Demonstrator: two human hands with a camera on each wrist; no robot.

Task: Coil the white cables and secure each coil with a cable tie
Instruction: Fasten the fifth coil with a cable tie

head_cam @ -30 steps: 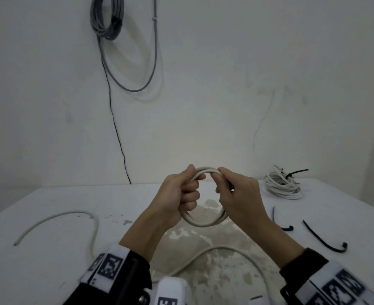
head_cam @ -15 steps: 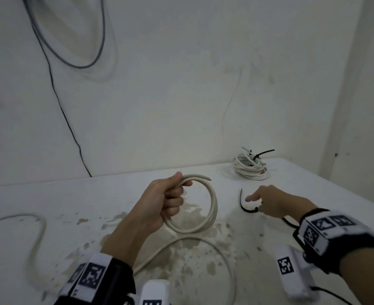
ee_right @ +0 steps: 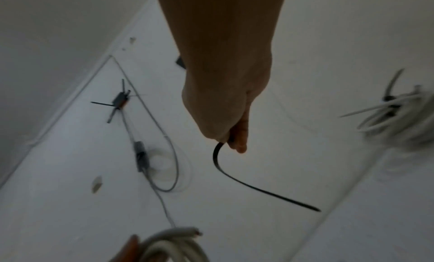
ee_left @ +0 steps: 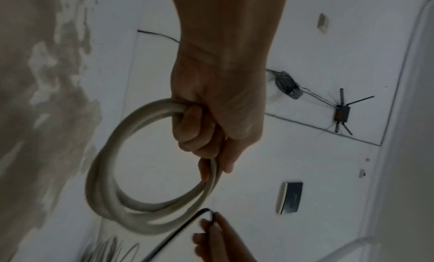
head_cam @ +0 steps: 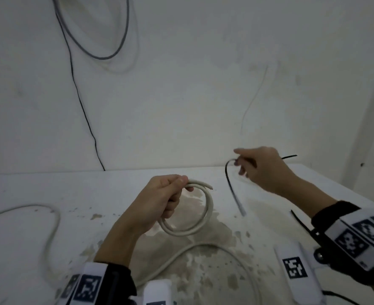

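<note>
A small coil of white cable (head_cam: 207, 219) hangs upright above the table, and my left hand (head_cam: 172, 192) grips its top with the fingers curled round the strands. The left wrist view shows the same coil (ee_left: 105, 173) in that fist (ee_left: 202, 132). My right hand (head_cam: 242, 165) is raised to the right of the coil and pinches one end of a black cable tie (head_cam: 230, 186), which dangles downward. In the right wrist view the tie (ee_right: 246, 184) curves out from under the fingers (ee_right: 237, 141). The tie does not touch the coil.
A loose white cable (head_cam: 54, 221) lies at the table's left, and the coil's tail (head_cam: 203, 247) loops across the stained middle. Another black tie (head_cam: 300, 221) lies by my right wrist. A tied white coil (ee_right: 394, 114) sits at the back right. Grey wires hang on the wall (head_cam: 106, 56).
My right hand let go of the coil, reached right to the table, took a black tie and lifted it. The left hand kept hold of the coil.
</note>
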